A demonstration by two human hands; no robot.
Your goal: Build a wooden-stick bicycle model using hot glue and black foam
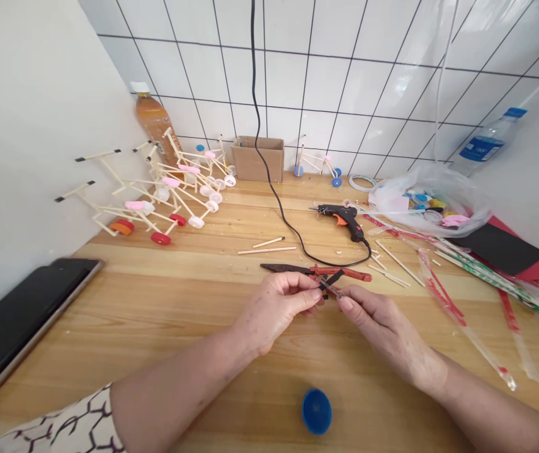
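My left hand (276, 308) pinches a small black strip (334, 277) between thumb and fingers, above the middle of the wooden table. Close on its right, my right hand (385, 327) has its thumb and index finger closed on a small thin object (332, 289), perhaps scissors or tweezers, which crosses the strip. Just behind both hands lie pliers (359, 274) with red handles and dark jaws. A blue round cap (317, 411) rests on the table nearer to me.
Small stick models (156, 207) with cap wheels stand at the left. A black glue gun (345, 217) with its cord lies behind the hands. At the right are a plastic bag of caps (432, 201) and wrapped sticks. A dark phone-like device (28, 314) is front left.
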